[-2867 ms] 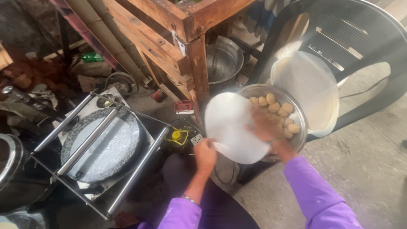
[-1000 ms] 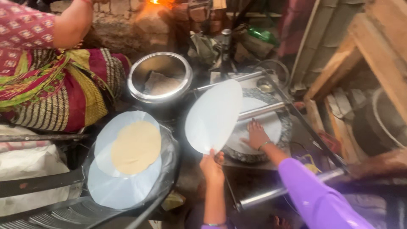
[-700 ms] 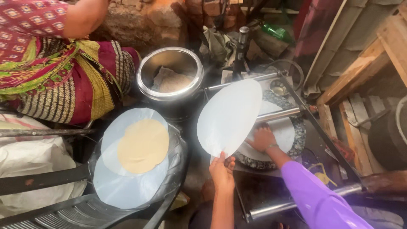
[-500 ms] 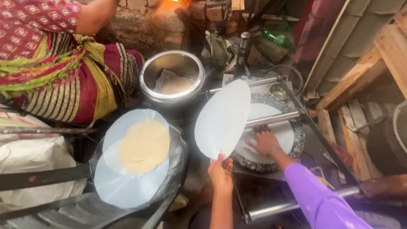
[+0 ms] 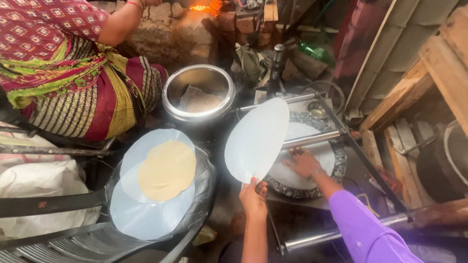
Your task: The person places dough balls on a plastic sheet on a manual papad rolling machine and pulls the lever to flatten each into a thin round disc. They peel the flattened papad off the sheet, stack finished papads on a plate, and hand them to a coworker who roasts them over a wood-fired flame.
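Lifting the upper plastic sheet point(image 5: 257, 140), the left hand point(image 5: 253, 199) pinches it; the right hand point(image 5: 304, 163), spread flat, is laid on the press plate point(image 5: 336, 165); one flatbread point(image 5: 166, 170) is already pressed.

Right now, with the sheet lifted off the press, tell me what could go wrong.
The left hand pinches the round plastic sheet only by its lower edge, so it might flop or slip. The right hand lies flat on the press plate beside the metal bar; fingers could get caught if the bar moves. An open fire burns close behind.
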Action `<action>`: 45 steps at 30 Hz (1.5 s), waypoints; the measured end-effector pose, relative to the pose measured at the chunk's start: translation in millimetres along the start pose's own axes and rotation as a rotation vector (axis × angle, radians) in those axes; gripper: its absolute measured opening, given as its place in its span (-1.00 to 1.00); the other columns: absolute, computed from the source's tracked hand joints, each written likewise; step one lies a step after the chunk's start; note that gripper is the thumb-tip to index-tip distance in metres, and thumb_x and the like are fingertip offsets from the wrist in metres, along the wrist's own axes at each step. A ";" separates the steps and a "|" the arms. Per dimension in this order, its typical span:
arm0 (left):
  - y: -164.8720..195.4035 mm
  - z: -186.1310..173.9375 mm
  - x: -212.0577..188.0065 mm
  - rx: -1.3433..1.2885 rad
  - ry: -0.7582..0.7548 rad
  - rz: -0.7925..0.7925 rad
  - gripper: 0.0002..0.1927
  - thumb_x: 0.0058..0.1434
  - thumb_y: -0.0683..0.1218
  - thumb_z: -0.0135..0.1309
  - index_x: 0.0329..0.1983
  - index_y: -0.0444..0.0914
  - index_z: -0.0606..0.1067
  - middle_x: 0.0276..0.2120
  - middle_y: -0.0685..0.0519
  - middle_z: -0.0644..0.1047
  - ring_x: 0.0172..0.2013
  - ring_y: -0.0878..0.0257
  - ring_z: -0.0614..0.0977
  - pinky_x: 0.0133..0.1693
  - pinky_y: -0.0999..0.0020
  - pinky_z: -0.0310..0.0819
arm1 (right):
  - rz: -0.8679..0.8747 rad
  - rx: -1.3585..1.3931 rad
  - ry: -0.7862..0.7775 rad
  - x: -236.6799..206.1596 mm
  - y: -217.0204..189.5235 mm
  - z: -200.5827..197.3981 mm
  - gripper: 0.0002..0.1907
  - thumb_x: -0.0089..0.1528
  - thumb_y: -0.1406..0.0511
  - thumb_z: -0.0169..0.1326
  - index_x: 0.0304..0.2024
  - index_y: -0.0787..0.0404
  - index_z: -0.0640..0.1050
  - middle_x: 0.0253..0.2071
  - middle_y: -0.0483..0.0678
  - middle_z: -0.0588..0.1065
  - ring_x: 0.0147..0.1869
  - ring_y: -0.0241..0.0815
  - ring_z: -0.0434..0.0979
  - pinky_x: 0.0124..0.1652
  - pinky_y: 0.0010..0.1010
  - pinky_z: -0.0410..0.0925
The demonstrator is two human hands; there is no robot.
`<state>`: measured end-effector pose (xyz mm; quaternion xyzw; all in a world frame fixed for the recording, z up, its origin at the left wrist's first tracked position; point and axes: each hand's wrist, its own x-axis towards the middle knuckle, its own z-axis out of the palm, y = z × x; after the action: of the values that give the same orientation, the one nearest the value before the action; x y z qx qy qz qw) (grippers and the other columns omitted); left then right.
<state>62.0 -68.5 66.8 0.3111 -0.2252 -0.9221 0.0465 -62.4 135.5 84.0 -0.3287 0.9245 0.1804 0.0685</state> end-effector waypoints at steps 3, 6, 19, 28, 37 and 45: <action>-1.5 0.9 1.6 -0.008 -0.004 -0.015 -0.81 0.31 -0.21 0.08 -0.05 -0.38 0.49 -0.31 -0.03 0.57 -0.43 0.19 0.62 -0.47 0.43 0.48 | 0.370 0.742 -0.227 13.8 15.4 -10.1 -0.25 0.43 -0.24 -0.36 0.37 0.04 0.48 0.37 0.03 0.49 0.47 0.10 0.42 0.51 -0.07 0.07; -3.4 -1.0 7.3 -0.008 0.017 -0.031 -0.83 0.31 -0.21 0.08 -0.07 -0.38 0.48 -0.32 -0.05 0.57 -0.44 0.19 0.62 -0.48 0.42 0.48 | 0.178 0.234 -0.035 16.0 8.7 -3.0 -0.39 0.30 0.07 -0.42 0.38 -0.21 0.37 0.42 -0.05 0.35 0.37 0.16 0.42 0.38 0.27 0.07; -9.6 -5.9 17.8 0.009 0.033 -0.036 -0.86 0.32 -0.22 0.09 -0.11 -0.38 0.47 -0.33 -0.04 0.57 -0.43 0.19 0.62 -0.48 0.43 0.46 | 0.414 0.328 -0.109 38.3 -15.7 -2.9 -0.13 0.34 -0.26 -0.42 0.29 0.25 0.40 0.38 0.24 0.30 0.53 0.20 0.14 0.44 0.25 -0.26; -13.4 -4.6 17.6 0.012 0.005 -0.033 -0.85 0.32 -0.20 0.08 -0.09 -0.36 0.51 -0.34 -0.03 0.58 -0.44 0.21 0.62 -0.47 0.45 0.48 | 0.387 0.401 -0.082 30.9 -19.4 3.3 -0.27 0.38 -0.12 -0.36 0.34 0.21 0.38 0.37 0.21 0.34 0.51 0.21 0.22 0.45 0.20 -0.19; -15.6 -4.0 14.1 0.015 0.009 -0.071 -0.82 0.30 -0.21 0.05 -0.06 -0.35 0.53 -0.35 -0.04 0.58 -0.46 0.18 0.63 -0.50 0.44 0.47 | 0.400 0.607 0.134 0.7 -6.8 7.2 -0.24 0.36 -0.18 -0.40 0.31 0.15 0.41 0.42 0.14 0.34 0.53 0.14 0.23 0.46 0.16 -0.11; -12.8 -1.8 12.5 0.027 0.010 -0.037 -0.80 0.33 -0.21 0.04 -0.03 -0.38 0.52 -0.32 -0.05 0.58 -0.45 0.20 0.62 -0.49 0.45 0.47 | 0.436 0.461 -0.280 5.1 5.4 -12.2 -0.25 0.25 -0.19 -0.53 0.44 -0.30 0.25 0.55 -0.24 0.15 0.62 -0.10 0.10 0.54 0.36 -0.41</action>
<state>53.8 -60.5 52.9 0.3206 -0.2316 -0.9181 0.0264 -69.9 131.7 95.7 -0.0715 0.9710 0.0205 0.2270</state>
